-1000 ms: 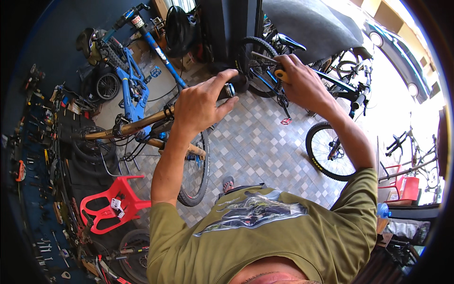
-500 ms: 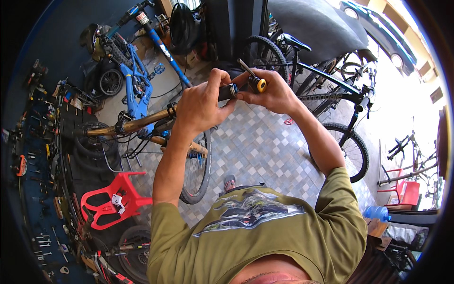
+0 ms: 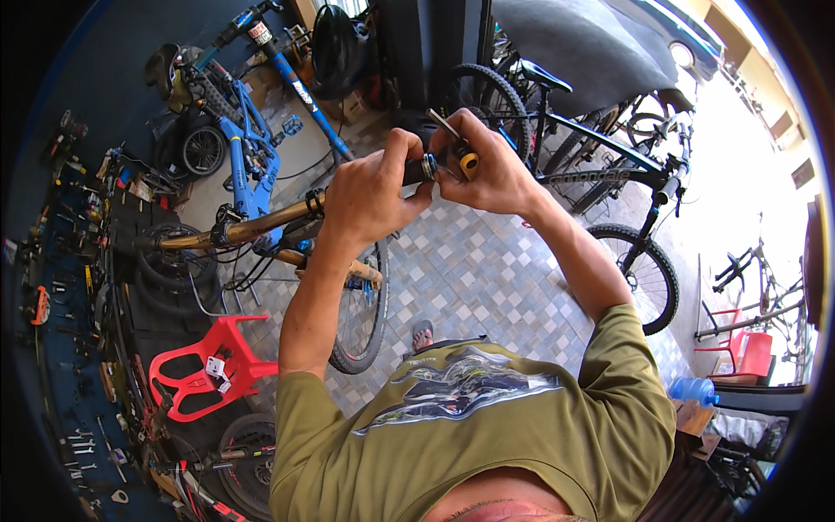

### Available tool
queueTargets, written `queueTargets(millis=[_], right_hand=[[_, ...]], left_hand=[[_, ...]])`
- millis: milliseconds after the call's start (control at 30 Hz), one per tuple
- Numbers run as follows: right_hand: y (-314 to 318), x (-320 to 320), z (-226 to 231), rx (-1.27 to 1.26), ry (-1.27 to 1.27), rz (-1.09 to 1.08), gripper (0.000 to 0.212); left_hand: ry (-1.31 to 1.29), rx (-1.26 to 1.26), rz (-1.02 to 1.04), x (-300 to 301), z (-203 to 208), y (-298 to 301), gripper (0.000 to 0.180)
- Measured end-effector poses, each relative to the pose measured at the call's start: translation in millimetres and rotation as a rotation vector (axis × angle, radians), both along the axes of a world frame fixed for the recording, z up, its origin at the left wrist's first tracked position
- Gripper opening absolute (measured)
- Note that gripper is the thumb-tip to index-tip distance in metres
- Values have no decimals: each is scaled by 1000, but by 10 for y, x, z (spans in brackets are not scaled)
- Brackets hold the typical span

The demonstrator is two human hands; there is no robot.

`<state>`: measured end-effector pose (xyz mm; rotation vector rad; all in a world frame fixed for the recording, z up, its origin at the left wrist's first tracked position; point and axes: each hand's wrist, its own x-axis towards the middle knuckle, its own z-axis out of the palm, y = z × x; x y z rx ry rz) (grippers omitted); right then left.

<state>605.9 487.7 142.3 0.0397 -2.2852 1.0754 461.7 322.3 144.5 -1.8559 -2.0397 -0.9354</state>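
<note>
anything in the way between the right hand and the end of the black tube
Nothing visible: the right hand has its thumb close by the end of the black tube, held by the left hand. The yellow-handled tool points up, away from that end.

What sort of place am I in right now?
Probably a bicycle repair workshop: there's a blue bike frame, a black bike at the right, and wrenches at the far left.

Grey lettering runs along the lower tube of the black bike. The blue stand bears white lettering and a label. Small lettering borders the shirt print.
</note>
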Motion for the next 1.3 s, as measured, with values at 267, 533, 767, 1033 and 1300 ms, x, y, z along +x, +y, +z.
queueTargets(millis=[267, 533, 767, 1033, 1300], right_hand=[[131, 7, 62, -5, -16, 210, 61], [156, -49, -13, -27, -110, 233, 58], [225, -67, 9, -20, -49, 322, 53], [48, 97, 25, 204, -2, 120, 52], [-137, 151, 100, 380, -29, -6, 49]], left_hand=[[-29, -25, 12, 53, 30, -53, 59], [-23, -19, -21, 34, -22, -124, 64], [6, 40, -75, 31, -39, -145, 55], [65, 64, -63, 75, -27, -109, 52], [107, 56, -43, 78, -46, -69, 54]])
